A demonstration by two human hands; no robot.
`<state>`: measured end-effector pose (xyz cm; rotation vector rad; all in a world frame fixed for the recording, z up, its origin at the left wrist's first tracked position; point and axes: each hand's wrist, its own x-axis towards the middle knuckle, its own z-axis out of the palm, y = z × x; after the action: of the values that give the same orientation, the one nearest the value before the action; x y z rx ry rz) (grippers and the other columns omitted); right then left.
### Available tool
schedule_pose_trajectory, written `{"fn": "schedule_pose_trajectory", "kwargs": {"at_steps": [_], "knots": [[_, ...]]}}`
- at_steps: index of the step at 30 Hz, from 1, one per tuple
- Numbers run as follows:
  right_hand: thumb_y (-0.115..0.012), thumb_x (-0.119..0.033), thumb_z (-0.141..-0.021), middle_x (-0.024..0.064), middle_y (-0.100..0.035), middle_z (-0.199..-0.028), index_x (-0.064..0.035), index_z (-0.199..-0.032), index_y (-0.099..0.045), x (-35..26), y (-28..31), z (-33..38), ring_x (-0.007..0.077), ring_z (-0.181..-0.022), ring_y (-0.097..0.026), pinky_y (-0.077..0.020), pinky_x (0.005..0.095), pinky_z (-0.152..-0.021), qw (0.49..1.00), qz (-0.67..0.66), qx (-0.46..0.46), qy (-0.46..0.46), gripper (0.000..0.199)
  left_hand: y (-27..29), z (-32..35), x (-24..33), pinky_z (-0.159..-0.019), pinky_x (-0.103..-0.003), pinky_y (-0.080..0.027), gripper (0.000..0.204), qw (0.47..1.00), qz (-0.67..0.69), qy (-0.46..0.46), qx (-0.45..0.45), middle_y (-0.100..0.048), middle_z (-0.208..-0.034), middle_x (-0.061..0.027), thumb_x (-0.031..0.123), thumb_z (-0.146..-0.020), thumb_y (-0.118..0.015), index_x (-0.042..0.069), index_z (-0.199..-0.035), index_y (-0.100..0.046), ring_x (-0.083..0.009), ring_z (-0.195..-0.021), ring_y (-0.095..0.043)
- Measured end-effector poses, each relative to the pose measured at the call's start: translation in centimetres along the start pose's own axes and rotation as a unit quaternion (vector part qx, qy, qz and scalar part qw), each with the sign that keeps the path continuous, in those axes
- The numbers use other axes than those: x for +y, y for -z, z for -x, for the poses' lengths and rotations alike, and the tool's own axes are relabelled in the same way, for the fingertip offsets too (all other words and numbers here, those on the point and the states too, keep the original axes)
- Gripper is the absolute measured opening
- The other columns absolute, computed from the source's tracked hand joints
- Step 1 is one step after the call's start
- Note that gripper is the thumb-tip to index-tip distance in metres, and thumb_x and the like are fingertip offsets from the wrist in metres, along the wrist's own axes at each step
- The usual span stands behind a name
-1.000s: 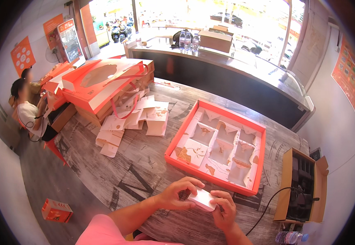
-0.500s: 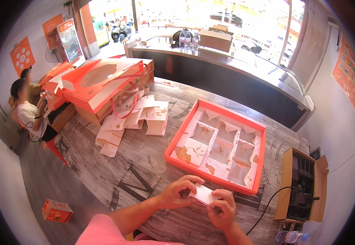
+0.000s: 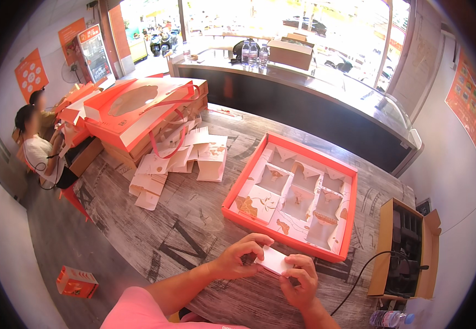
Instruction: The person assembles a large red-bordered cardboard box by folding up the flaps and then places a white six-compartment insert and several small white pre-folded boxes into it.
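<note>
While both hands meet at the near edge of the wooden table (image 3: pixel 194 230), they share one small white folded card piece (image 3: pixel 274 259) — the left hand (image 3: pixel 241 255) pinches its left end between thumb and fingertips, and the right hand (image 3: pixel 302 277) grips its right end with curled fingers. The piece is held just above the tabletop, near the front rim of the orange tray (image 3: pixel 292 192).

That tray lies just beyond the hands, its white divided insert forming several compartments printed with a gold pattern. Farther left, a loose heap of flat white card blanks (image 3: pixel 180 162) spreads over the table, and behind it stands a stack of orange gift boxes (image 3: pixel 139 109) with a cut-out window and red ribbon handles. At the right, an open brown carton (image 3: pixel 408 249) sits with a black cable running to it. On the floor at the near left lies a small orange box (image 3: pixel 76 281) — well apart from everything else. A seated person (image 3: pixel 38 148) is at the far left.
</note>
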<state>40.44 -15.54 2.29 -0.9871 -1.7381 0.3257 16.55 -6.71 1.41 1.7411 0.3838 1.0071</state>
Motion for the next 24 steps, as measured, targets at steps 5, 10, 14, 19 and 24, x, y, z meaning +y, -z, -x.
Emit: {"fn": "schedule_pose_trajectory", "kwargs": {"at_steps": [5, 10, 14, 19, 24], "knots": [[-0.085, -0.001, -0.077, 0.0133, -0.071, -0.122, -0.0091, -0.095, -0.071, -0.3, 0.2, -0.3, 0.0342, -0.112, -0.067, -0.0548, 0.0375, -0.072, 1.000, 0.008, -0.017, 0.002, 0.023, 0.0, 0.0, 0.1, -0.104, -0.035, -0.048, 0.027, 1.000, 0.003, 0.008, 0.000, -0.054, -0.147, -0.0150, -0.003, -0.087, -0.080, 0.008, -0.104, -0.063, -0.0255, -0.135, -0.055], [-0.087, -0.004, -0.078, 0.0134, -0.070, -0.123, -0.0096, -0.093, -0.070, -0.5, 0.4, -0.6, 0.0341, -0.111, -0.067, -0.0554, 0.0380, -0.074, 0.999, 0.035, -0.031, 0.017, 0.023, 0.0, 0.2, 0.1, -0.107, -0.036, -0.047, 0.025, 1.000, 0.010, 0.010, 0.011, -0.055, -0.146, -0.0156, 0.000, -0.086, -0.083, 0.008, -0.100, -0.064, -0.0265, -0.135, -0.055], [-0.087, -0.005, -0.078, 0.0132, -0.070, -0.123, -0.0099, -0.093, -0.069, -0.3, 0.2, -0.5, 0.0343, -0.111, -0.067, -0.0556, 0.0391, -0.078, 0.999, 0.037, -0.027, 0.014, 0.024, 0.3, 0.0, 0.0, -0.103, -0.035, -0.049, 0.021, 1.000, -0.029, -0.008, 0.005, -0.056, -0.145, -0.0157, 0.002, -0.086, -0.085, 0.008, -0.095, -0.067, -0.0256, -0.134, -0.057], [-0.088, -0.007, -0.077, 0.0166, -0.067, -0.127, -0.0099, -0.095, -0.069, -0.1, 0.1, -0.1, 0.0346, -0.113, -0.066, -0.0564, 0.0413, -0.083, 0.999, 0.039, -0.030, -0.002, 0.027, 1.1, -0.5, 0.3, -0.098, -0.033, -0.051, 0.020, 0.997, -0.073, -0.040, -0.009, -0.057, -0.145, -0.0139, 0.004, -0.087, -0.087, 0.008, -0.094, -0.068, -0.0241, -0.131, -0.058], [-0.086, -0.009, -0.078, 0.0242, -0.060, -0.139, -0.0048, -0.127, -0.064, -0.3, -0.1, 0.2, 0.0425, -0.125, -0.062, -0.0540, 0.0483, -0.102, 0.997, 0.056, -0.039, -0.036, 0.054, 1.2, -0.3, 0.4, -0.101, -0.035, -0.050, 0.024, 0.998, -0.056, -0.002, -0.012, -0.060, -0.143, -0.0128, 0.007, -0.087, -0.087, 0.009, -0.101, -0.068, -0.0242, -0.129, -0.059]]}}
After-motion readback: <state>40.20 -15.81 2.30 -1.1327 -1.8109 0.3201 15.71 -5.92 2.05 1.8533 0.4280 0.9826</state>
